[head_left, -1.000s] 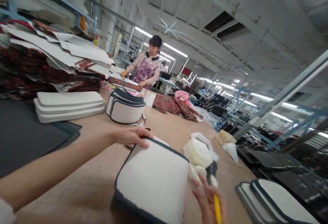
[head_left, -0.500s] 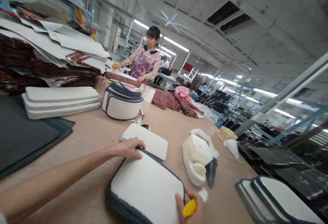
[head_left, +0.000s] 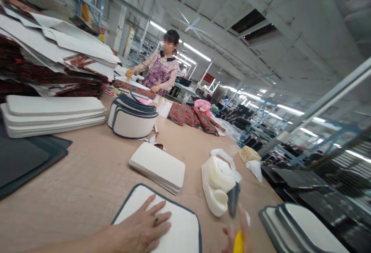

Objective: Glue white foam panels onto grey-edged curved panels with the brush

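Note:
A white panel (head_left: 176, 228) with a dark border lies flat at the bottom centre. My left hand (head_left: 145, 226) rests on it, palm down with fingers spread, a ring on one finger. To its right, my right hand (head_left: 230, 237) is blurred at the lower edge, apart from the panel. It holds a yellow tool (head_left: 238, 242) whose kind I cannot make out. Just beyond my right hand stands a cut-open white plastic jug (head_left: 213, 181), a dark object (head_left: 233, 199) against its side. A short stack of plain white pads (head_left: 158, 164) lies beyond the panel.
White pads (head_left: 55, 108) are piled at left above dark sheets (head_left: 26, 164). Curved dark-edged panels (head_left: 135, 119) stand farther back; more panels (head_left: 307, 222) lie at right. Patterned fabric (head_left: 191, 118) lies across the table (head_left: 92, 175). A co-worker (head_left: 162, 67) stands at the far side.
My left hand has moved from the panel's far edge to flat on its surface. My right hand has left the panel's edge and shifted right with the yellow tool. The view has shifted slightly.

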### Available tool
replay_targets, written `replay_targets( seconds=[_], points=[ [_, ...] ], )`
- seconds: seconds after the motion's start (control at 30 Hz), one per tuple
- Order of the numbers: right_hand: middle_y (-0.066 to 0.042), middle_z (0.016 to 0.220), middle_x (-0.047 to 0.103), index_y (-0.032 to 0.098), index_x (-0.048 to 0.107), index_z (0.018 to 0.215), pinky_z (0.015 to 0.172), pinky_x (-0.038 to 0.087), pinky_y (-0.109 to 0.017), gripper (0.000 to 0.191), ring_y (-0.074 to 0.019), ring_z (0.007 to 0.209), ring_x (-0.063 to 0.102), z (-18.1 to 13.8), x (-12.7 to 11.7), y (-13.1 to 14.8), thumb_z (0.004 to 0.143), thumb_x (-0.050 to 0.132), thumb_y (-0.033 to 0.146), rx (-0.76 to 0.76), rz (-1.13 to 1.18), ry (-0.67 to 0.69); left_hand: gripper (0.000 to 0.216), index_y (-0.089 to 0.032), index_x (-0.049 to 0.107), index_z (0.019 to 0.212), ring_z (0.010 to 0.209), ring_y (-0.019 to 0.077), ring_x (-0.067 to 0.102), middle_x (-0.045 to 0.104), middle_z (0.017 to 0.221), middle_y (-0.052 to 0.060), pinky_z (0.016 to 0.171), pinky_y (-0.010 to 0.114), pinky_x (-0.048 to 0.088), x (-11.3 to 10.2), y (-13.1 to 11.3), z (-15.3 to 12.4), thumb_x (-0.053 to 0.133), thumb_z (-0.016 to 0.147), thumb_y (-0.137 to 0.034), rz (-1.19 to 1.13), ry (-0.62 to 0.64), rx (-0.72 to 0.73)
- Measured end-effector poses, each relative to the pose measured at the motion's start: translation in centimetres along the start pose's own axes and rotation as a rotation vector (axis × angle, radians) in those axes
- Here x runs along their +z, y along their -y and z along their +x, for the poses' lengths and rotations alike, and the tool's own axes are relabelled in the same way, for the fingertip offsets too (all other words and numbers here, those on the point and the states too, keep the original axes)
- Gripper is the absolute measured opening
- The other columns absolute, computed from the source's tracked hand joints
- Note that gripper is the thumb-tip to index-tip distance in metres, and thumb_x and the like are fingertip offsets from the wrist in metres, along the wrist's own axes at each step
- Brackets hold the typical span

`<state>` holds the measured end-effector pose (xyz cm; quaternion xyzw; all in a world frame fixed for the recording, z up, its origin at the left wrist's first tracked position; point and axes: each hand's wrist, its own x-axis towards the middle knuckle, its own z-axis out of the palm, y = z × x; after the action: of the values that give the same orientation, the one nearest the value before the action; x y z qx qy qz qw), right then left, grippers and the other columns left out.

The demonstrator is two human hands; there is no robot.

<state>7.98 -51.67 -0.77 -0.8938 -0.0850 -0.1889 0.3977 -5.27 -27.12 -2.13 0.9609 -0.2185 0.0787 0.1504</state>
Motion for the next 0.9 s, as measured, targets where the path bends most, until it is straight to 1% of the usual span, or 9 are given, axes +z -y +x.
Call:
replay_targets(
  seconds=[0.03, 0.07, 0.17, 0.27, 0.4, 0.57, 0.7, 0.8, 0.9],
  points=[
    [0.003, 0.057, 0.057, 0.022, 0.038, 0.135, 0.037, 0.034, -0.026, 0.064, -0.0127, 0.032, 0.042, 1.2, -1.5, 0.6, 0.082, 0.037, 0.057, 0.058, 0.041, -0.005, 0.050, -0.022, 0.046, 0.122, 0.120, 0.0312, 0.043, 0.053, 0.125, 0.007, 0.102, 0.053, 0.026, 0.1, 0.0, 0.0, 0.054, 0.075, -0.008, 0.007, -0.022, -0.017],
    [0.004, 0.055, 0.054, 0.021, 0.042, 0.132, 0.037, 0.033, -0.025, 0.065, -0.0118, 0.034, 0.041, 2.4, -2.8, 1.0, 0.081, 0.037, 0.061, 0.084, 0.093, 0.005, 0.051, -0.023, 0.047, 0.122, 0.119, 0.0306, 0.043, 0.054, 0.124, 0.007, 0.102, 0.053, 0.026, 0.3, 0.1, 0.0, 0.053, 0.074, -0.007, 0.011, -0.049, -0.031],
    [0.005, 0.054, 0.050, 0.016, 0.059, 0.109, 0.046, 0.040, -0.023, 0.061, -0.0121, 0.047, 0.047, 5.6, -4.6, 1.0, 0.077, 0.040, 0.065, 0.111, 0.239, 0.037, 0.055, -0.030, 0.047, 0.124, 0.117, 0.0269, 0.046, 0.056, 0.121, 0.003, 0.104, 0.048, 0.026, 1.7, 1.3, -0.2, 0.052, 0.074, -0.008, 0.029, -0.144, -0.017],
    [0.005, 0.049, 0.047, 0.015, 0.062, 0.083, 0.045, 0.038, -0.024, 0.055, -0.0122, 0.045, 0.045, 7.7, -3.6, -0.6, 0.071, 0.047, 0.066, 0.141, 0.257, -0.006, 0.057, -0.036, 0.046, 0.126, 0.114, 0.0240, 0.048, 0.057, 0.122, -0.001, 0.104, 0.039, 0.028, 3.5, 2.6, -0.8, 0.056, 0.074, -0.014, 0.057, -0.255, 0.039],
    [0.003, 0.041, 0.046, 0.017, 0.058, 0.055, 0.044, 0.034, -0.025, 0.047, -0.0129, 0.041, 0.044, 9.0, -1.4, -2.4, 0.068, 0.055, 0.062, 0.175, 0.144, -0.031, 0.051, -0.039, 0.050, 0.122, 0.113, 0.0245, 0.049, 0.059, 0.121, -0.003, 0.105, 0.041, 0.024, 5.1, 2.6, -1.8, 0.057, 0.075, -0.021, 0.089, -0.384, -0.081],
    [-0.003, 0.048, 0.059, 0.016, 0.063, 0.055, 0.051, 0.039, -0.027, 0.046, -0.0187, 0.051, 0.055, 10.2, 0.7, -2.7, 0.061, 0.061, 0.062, 0.162, 0.102, -0.008, 0.048, -0.041, 0.051, 0.120, 0.113, 0.0238, 0.048, 0.059, 0.119, -0.004, 0.106, 0.042, 0.021, 5.3, 2.1, -1.9, 0.057, 0.076, -0.023, 0.123, -0.382, -0.112],
    [-0.001, 0.042, 0.056, 0.014, 0.067, 0.060, 0.045, 0.038, -0.026, 0.051, -0.0169, 0.043, 0.053, 10.2, 1.7, -3.3, 0.056, 0.063, 0.065, 0.150, 0.101, 0.053, 0.049, -0.042, 0.048, 0.122, 0.112, 0.0222, 0.049, 0.059, 0.120, -0.005, 0.105, 0.037, 0.024, 4.6, 2.5, -1.9, 0.058, 0.077, -0.026, 0.170, -0.402, -0.074],
    [0.002, 0.038, 0.051, 0.012, 0.069, 0.067, 0.041, 0.036, -0.026, 0.053, -0.0157, 0.037, 0.049, 9.4, 1.2, -3.7, 0.059, 0.061, 0.064, 0.161, 0.084, 0.060, 0.058, -0.041, 0.042, 0.129, 0.112, 0.0213, 0.050, 0.058, 0.122, -0.005, 0.103, 0.033, 0.028, 3.8, 3.0, -2.0, 0.059, 0.076, -0.024, 0.185, -0.341, 0.010],
    [0.002, 0.042, 0.054, 0.014, 0.069, 0.069, 0.044, 0.038, -0.026, 0.047, -0.0168, 0.041, 0.052, 8.4, -0.2, -3.7, 0.062, 0.060, 0.060, 0.146, 0.066, 0.066, 0.061, -0.041, 0.039, 0.131, 0.113, 0.0217, 0.050, 0.056, 0.124, -0.004, 0.102, 0.032, 0.030, 3.3, 3.2, -2.1, 0.058, 0.076, -0.021, 0.155, -0.297, 0.023]
  ],
)
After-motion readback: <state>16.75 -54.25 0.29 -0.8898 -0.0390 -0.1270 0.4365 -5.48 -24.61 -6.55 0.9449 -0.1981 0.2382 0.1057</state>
